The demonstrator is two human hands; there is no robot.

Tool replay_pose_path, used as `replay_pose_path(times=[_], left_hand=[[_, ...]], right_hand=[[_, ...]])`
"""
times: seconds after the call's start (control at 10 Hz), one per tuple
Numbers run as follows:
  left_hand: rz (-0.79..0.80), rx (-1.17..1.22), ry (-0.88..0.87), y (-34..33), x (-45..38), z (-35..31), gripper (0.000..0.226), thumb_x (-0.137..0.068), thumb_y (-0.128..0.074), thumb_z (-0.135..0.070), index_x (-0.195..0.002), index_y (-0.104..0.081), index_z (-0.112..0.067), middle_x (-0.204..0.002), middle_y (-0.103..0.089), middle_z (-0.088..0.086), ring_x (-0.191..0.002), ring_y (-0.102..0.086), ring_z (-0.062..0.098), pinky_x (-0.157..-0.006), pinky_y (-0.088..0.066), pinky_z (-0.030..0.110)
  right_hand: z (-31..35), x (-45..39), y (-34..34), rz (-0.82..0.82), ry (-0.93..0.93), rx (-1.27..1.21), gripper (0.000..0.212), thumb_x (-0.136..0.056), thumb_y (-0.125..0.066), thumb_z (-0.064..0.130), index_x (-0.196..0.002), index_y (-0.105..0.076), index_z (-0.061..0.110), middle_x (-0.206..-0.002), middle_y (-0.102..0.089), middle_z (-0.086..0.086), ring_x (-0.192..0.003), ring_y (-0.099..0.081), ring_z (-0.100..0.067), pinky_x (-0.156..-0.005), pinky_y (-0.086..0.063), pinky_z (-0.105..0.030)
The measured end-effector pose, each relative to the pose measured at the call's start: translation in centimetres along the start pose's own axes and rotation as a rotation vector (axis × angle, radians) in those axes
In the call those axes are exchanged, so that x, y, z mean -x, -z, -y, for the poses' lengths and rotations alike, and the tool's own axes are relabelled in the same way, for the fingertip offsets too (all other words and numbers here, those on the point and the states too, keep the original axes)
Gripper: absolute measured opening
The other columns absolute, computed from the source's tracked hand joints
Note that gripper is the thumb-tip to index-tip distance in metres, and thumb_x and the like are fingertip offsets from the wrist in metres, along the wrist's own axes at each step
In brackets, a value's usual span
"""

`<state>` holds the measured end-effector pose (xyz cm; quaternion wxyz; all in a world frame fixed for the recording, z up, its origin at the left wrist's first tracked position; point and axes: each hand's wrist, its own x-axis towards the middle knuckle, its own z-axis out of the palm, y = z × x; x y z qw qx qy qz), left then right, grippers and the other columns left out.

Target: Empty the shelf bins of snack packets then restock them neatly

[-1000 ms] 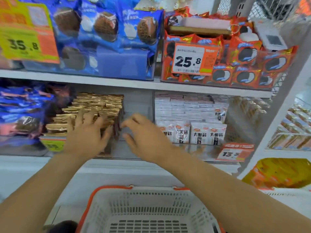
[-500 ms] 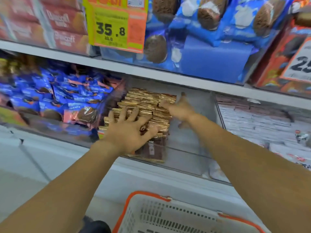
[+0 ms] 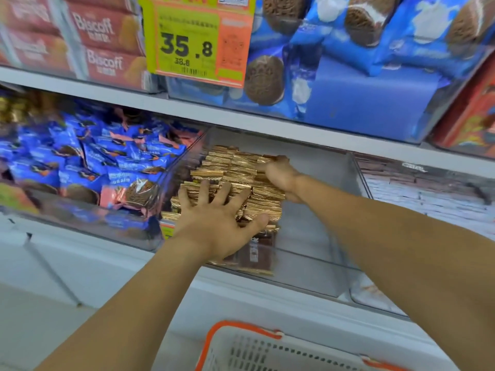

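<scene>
The left hand [image 3: 217, 223] lies flat with all five fingers spread and fairly straight, pressing on the near part of the gold packets [image 3: 235, 178] — it grips nothing. The right hand [image 3: 278, 175] reaches to the far right side of the same stack; its fingers curl over the packets' edge, holding them from that side. Two bare forearms lead back from the hands toward the camera.

The gold packets are too many and too tightly stacked to count; they fill the left part of one clear bin [image 3: 316, 250] on the lower shelf, whose right part shows bare plastic. Left of it, a second clear bin holds a loose heap of blue packets [image 3: 88, 167], also past counting. To the right, a third bin holds pale packets [image 3: 423, 194], blurred.

On the shelf above stand red Biscoff packs [image 3: 104, 62] — three labels readable — and large blue cookie bags [image 3: 361, 62], with one yellow price tag [image 3: 198, 41] marked 35.8 hanging in front. Below, one white basket [image 3: 254, 349] with an orange rim sits at the frame's lower edge.
</scene>
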<state>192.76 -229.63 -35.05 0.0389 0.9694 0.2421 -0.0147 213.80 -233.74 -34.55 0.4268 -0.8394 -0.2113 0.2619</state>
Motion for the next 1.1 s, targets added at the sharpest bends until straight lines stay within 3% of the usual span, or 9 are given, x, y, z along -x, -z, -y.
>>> replay_pose_path(times=[0.1, 0.2, 0.3, 0.4, 0.5, 0.8, 0.9, 1.0, 1.1], left_hand=[[0.005, -0.004, 0.008, 0.0, 0.1, -0.1, 0.084, -0.079, 0.003, -0.088, -0.154, 0.006, -0.05, -0.168, 0.007, -0.008, -0.153, 0.016, 0.032, -0.115, 0.011, 0.067], [-0.001, -0.008, 0.017, 0.0, 0.3, -0.4, 0.084, -0.078, 0.005, -0.088, -0.154, 0.006, -0.051, -0.168, 0.006, -0.009, -0.153, 0.015, 0.032, -0.115, 0.01, 0.067], [0.003, -0.007, 0.028, 0.0, 0.1, -0.3, 0.085, -0.078, 0.005, -0.089, -0.154, 0.006, -0.052, -0.168, 0.004, -0.009, -0.153, 0.014, 0.031, -0.116, 0.009, 0.066], [0.024, -0.013, 0.027, 0.2, 0.2, -0.2, 0.088, -0.075, 0.008, -0.09, -0.154, 0.006, -0.052, -0.168, 0.005, -0.01, -0.153, 0.014, 0.03, -0.117, 0.007, 0.066], [0.036, -0.01, 0.032, 0.4, 0.2, -0.3, 0.089, -0.074, 0.008, -0.09, -0.154, 0.005, -0.052, -0.168, 0.004, -0.01, -0.154, 0.014, 0.03, -0.117, 0.008, 0.066], [0.103, -0.025, 0.047, 1.1, 0.4, -0.6, 0.077, -0.085, 0.007, -0.081, -0.155, 0.007, -0.049, -0.167, 0.012, -0.009, -0.152, 0.018, 0.031, -0.116, 0.01, 0.066], [0.148, -0.007, 0.04, 2.5, 0.9, -0.9, 0.077, -0.087, 0.003, -0.08, -0.156, 0.002, -0.047, -0.168, 0.007, -0.008, -0.153, 0.015, 0.031, -0.116, 0.012, 0.066], [-0.031, 0.011, 0.027, 4.6, 1.2, -1.8, 0.065, -0.098, -0.026, -0.067, -0.154, -0.028, -0.034, -0.165, -0.021, 0.001, -0.153, -0.011, 0.031, -0.119, -0.002, 0.063], [-0.316, 0.091, -0.033, 6.5, 2.8, -4.0, 0.04, -0.099, -0.044, -0.045, -0.122, -0.062, -0.016, -0.127, -0.058, 0.007, -0.125, -0.048, 0.03, -0.107, -0.037, 0.05]], right_hand=[[-0.7, 0.1, 1.7, -0.128, 0.034, -0.041, 0.092, -0.078, -0.069, 0.052, -0.149, -0.03, 0.01, -0.136, -0.056, -0.012, -0.115, -0.063, -0.031, -0.092, -0.057, -0.048], [-0.7, -0.4, 1.8, -0.031, 0.003, -0.12, 0.106, -0.062, -0.073, 0.058, -0.15, -0.034, 0.011, -0.138, -0.056, -0.005, -0.121, -0.059, -0.029, -0.1, -0.052, -0.044], [-0.8, -0.5, 2.0, 0.063, 0.03, -0.125, 0.083, -0.071, -0.069, 0.048, -0.142, -0.047, 0.011, -0.138, -0.058, -0.006, -0.126, -0.056, -0.029, -0.098, -0.047, -0.037], [-0.3, 2.9, 3.7, 0.097, 0.009, -0.201, 0.068, -0.099, -0.058, 0.036, -0.154, -0.027, 0.011, -0.146, -0.051, -0.014, -0.124, -0.056, -0.031, -0.092, -0.054, -0.044], [-1.4, 6.3, 2.5, 0.074, -0.111, -0.116, 0.089, -0.1, -0.05, 0.051, -0.16, 0.007, 0.021, -0.166, -0.021, -0.008, -0.144, -0.035, -0.038, -0.11, -0.039, -0.058], [-3.1, 10.4, -1.6, 0.162, 0.009, -0.097, 0.084, -0.106, -0.039, 0.044, -0.155, 0.025, 0.021, -0.169, -0.006, -0.009, -0.152, -0.022, -0.03, -0.123, -0.024, -0.045], [-2.4, 12.7, 0.9, 0.209, 0.058, 0.04, 0.078, -0.105, -0.042, 0.048, -0.161, 0.005, 0.021, -0.165, -0.024, -0.006, -0.147, -0.034, -0.03, -0.119, -0.032, -0.043], [-1.9, 15.1, 3.3, 0.06, 0.268, 0.421, 0.054, -0.101, -0.054, 0.035, -0.147, -0.039, 0.011, -0.146, -0.047, -0.011, -0.134, -0.046, -0.031, -0.11, -0.04, -0.035], [-2.0, 18.9, 6.0, -0.027, 0.531, 0.551, 0.037, -0.096, -0.06, 0.026, -0.13, -0.057, 0.012, -0.13, -0.05, -0.01, -0.125, -0.05, -0.027, -0.105, -0.042, -0.034]])
